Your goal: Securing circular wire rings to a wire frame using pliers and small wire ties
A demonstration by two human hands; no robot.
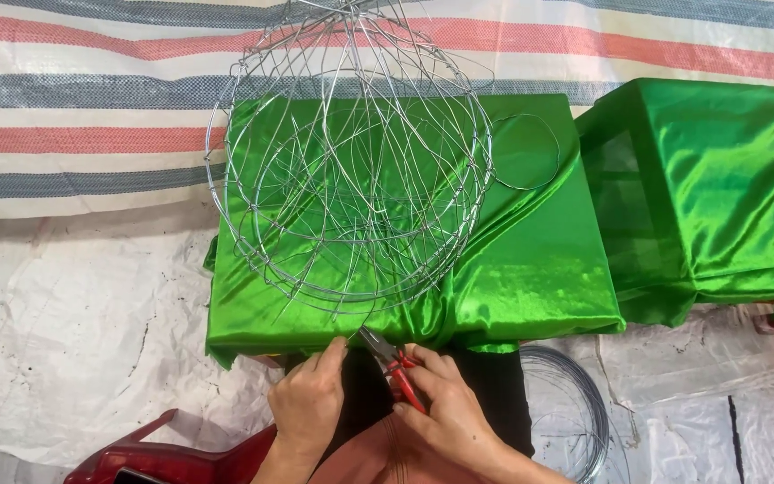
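Both hands work at the near rim of the wire basket frame (351, 170) on the green cloth (530, 260): right hand (445, 403) closed around red-handled pliers (393, 363), left hand (311, 394) pinching wire, seemingly mid-twist; next comes a firm turn.

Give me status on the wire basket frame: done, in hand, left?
Done: the wire frame on the green cloth already has rings and ribs woven together. In hand: right hand works red-handled pliers at the near rim; left hand steadies wire there. Left: a loose wire loop and the coil lie unused.
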